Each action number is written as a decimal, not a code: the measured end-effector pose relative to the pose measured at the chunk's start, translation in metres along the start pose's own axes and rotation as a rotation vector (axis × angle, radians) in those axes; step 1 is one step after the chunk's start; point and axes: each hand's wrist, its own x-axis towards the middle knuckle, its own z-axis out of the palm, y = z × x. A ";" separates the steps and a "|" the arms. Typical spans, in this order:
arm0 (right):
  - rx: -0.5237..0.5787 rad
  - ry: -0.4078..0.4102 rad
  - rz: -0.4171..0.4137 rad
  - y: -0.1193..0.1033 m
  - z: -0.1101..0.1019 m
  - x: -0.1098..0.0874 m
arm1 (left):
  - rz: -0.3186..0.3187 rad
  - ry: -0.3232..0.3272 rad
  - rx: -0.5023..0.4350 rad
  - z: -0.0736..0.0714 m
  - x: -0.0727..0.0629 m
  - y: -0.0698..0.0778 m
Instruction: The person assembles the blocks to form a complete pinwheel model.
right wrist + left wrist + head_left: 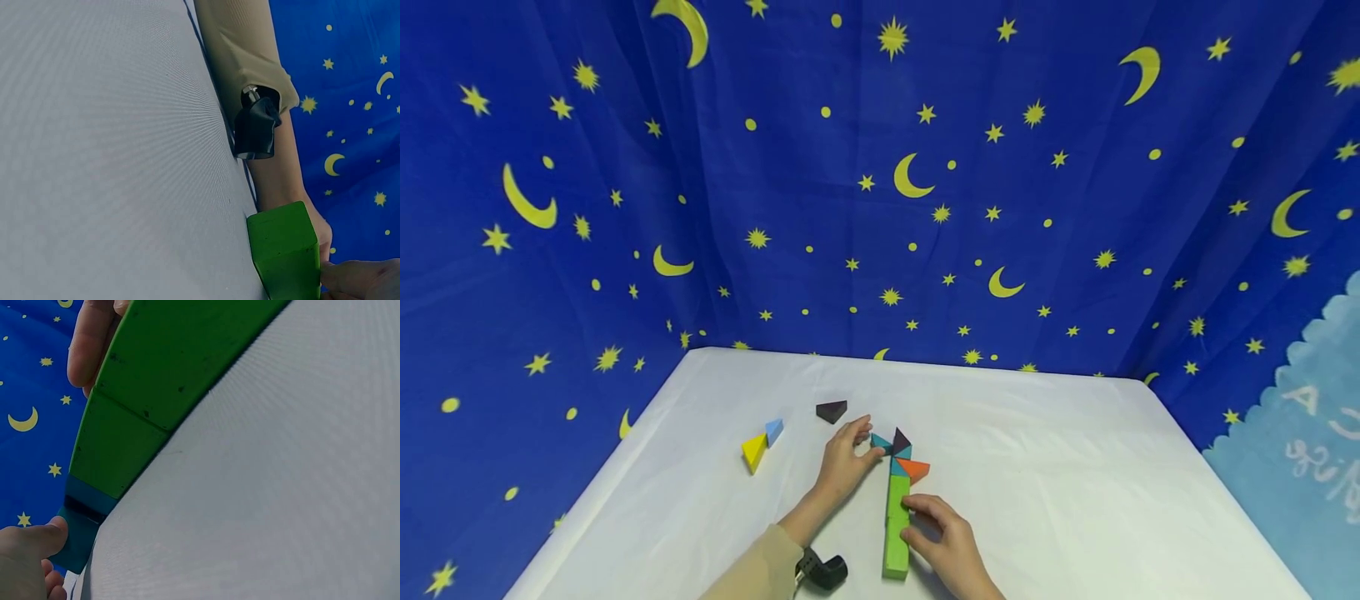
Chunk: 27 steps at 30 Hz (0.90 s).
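Note:
A row of wooden blocks lies on the white table. Its near end is a pair of long green blocks point(897, 525), placed end to end. Beyond them are small teal pieces, an orange triangular block point(917, 469) and a dark triangular block point(901, 442). At the far left of the row, my left hand point(844, 458) pinches a teal triangular block point(881, 442) between thumb and fingers. My right hand point(950, 542) touches the green blocks' right side with thumb and forefinger apart. In the left wrist view, the thumb point(53, 534) lies against teal wood.
Left of the row lie a yellow triangular block point(754, 453) and a light blue one point(774, 431), touching or nearly so. Farther back is a dark block point(831, 412). A black wrist device point(823, 572) hangs at the left sleeve. Blue star-patterned cloth point(925, 208) encloses the table point(1075, 483).

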 end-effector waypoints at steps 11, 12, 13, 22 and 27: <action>-0.018 0.007 -0.017 0.005 0.000 0.000 | -0.070 -0.124 -0.124 -0.004 -0.001 0.004; -0.019 0.008 -0.018 0.005 0.000 0.001 | -0.065 -0.129 -0.129 -0.004 -0.001 0.004; -0.019 0.008 -0.017 0.004 0.000 0.001 | -0.064 -0.132 -0.136 -0.004 -0.001 0.004; -0.030 0.022 -0.026 0.003 0.000 0.002 | -0.028 -0.143 -0.167 -0.003 0.001 0.003; -0.032 0.013 -0.008 0.003 0.001 0.002 | -0.022 -0.128 -0.145 -0.004 -0.001 0.004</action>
